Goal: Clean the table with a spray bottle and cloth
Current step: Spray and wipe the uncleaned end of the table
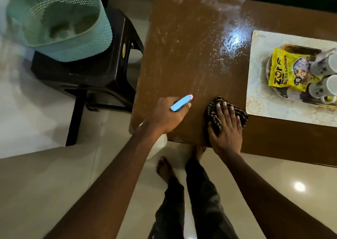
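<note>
The brown table [182, 52] carries white spray droplets and streaks, thickest near its far middle. My left hand [167, 114] grips a spray bottle [181, 103] by its blue head with a pink nozzle tip; the white bottle body hangs below the table's near left corner, mostly hidden by my wrist. My right hand [225, 127] presses flat on a dark striped cloth [215, 111] at the table's near edge, fingers spread over it.
A pale placemat [259, 96] on the right holds a tray with a yellow snack packet [284, 69] and two mugs [322, 74]. A dark stool [102, 71] with a teal basket [60, 21] stands left of the table. My bare feet are on the tiled floor.
</note>
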